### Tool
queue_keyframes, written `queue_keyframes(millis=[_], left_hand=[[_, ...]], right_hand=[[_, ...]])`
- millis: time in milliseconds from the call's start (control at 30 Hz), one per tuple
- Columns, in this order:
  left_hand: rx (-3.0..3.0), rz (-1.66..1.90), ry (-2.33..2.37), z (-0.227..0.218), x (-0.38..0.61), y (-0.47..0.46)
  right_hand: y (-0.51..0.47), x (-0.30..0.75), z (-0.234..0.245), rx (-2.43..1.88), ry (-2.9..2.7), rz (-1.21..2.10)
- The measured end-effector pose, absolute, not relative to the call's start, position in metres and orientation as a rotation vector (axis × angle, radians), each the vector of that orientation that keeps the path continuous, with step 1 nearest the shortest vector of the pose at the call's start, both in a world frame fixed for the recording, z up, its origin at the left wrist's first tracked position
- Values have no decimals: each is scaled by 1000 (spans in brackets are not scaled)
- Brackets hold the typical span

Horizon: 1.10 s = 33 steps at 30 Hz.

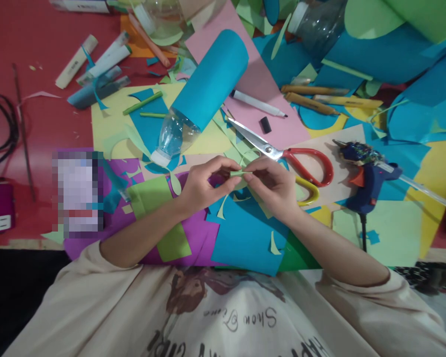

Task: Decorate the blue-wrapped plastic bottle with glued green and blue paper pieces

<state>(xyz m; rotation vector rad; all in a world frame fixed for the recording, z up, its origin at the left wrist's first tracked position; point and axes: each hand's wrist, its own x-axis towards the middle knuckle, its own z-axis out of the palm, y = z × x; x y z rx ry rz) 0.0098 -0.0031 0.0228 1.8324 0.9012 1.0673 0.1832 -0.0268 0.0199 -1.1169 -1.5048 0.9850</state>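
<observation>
Between my left hand [210, 182] and my right hand [271, 186] is a small light green paper strip [241, 173], narrow and seemingly rolled or folded. Thumb and fingers of each hand pinch one end of it. Just beyond my hands lie scissors with red handles [308, 166], their blades apart from my fingers. A yellow scissor handle [309, 192] shows beside my right wrist, the rest hidden. Farther off, a clear plastic bottle wrapped in blue paper [211, 79] lies on its side, its white cap toward me.
A blue hot glue gun [369, 183] with a glue stick lies at the right. An uncapped marker [260, 103] and its black cap [265, 125] lie on pink paper. Several markers [100, 64] are at the upper left. Coloured paper sheets and scraps cover much of the red table [29, 114].
</observation>
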Motion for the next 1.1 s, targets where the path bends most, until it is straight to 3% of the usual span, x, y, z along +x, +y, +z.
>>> queue_keyframes(millis=[667,1100], left_hand=[[1875,1133,893,21,9,-2],[1993,1130,924,26,10,-4]], right_hand=[[-26,182,20,-1092,-1631,756],[-25,183,24,-1110,-1610,934]])
